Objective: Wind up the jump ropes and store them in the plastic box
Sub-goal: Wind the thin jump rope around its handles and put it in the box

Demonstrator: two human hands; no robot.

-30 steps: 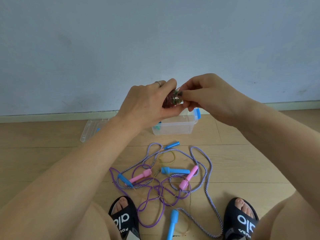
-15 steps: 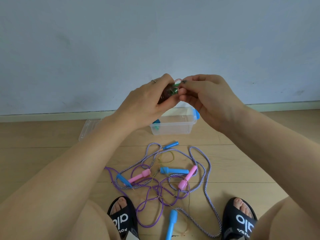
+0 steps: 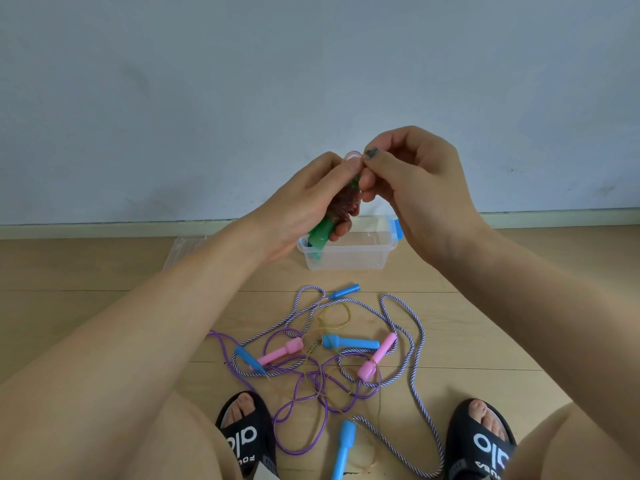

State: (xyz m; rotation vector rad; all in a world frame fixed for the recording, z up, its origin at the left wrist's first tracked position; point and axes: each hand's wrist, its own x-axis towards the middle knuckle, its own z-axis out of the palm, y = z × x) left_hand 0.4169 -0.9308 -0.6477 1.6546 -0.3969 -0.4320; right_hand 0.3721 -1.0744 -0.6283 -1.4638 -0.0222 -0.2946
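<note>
Now my left hand (image 3: pixel 308 202) grips the wound green-handled rope (image 3: pixel 341 211), tilted more upright than a moment ago, above the plastic box (image 3: pixel 346 254); my right hand (image 3: pixel 412 188) pinches its pink loop (image 3: pixel 352 155). Nearly secured; tangled ropes (image 3: pixel 311 368) wait nearer me.

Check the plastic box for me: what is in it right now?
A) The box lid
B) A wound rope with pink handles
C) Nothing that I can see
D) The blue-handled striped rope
C. The plastic box shows only bare clear walls; the wound rope with green handles is gripped above it in the left hand, with the right hand pinching its top end.
</note>
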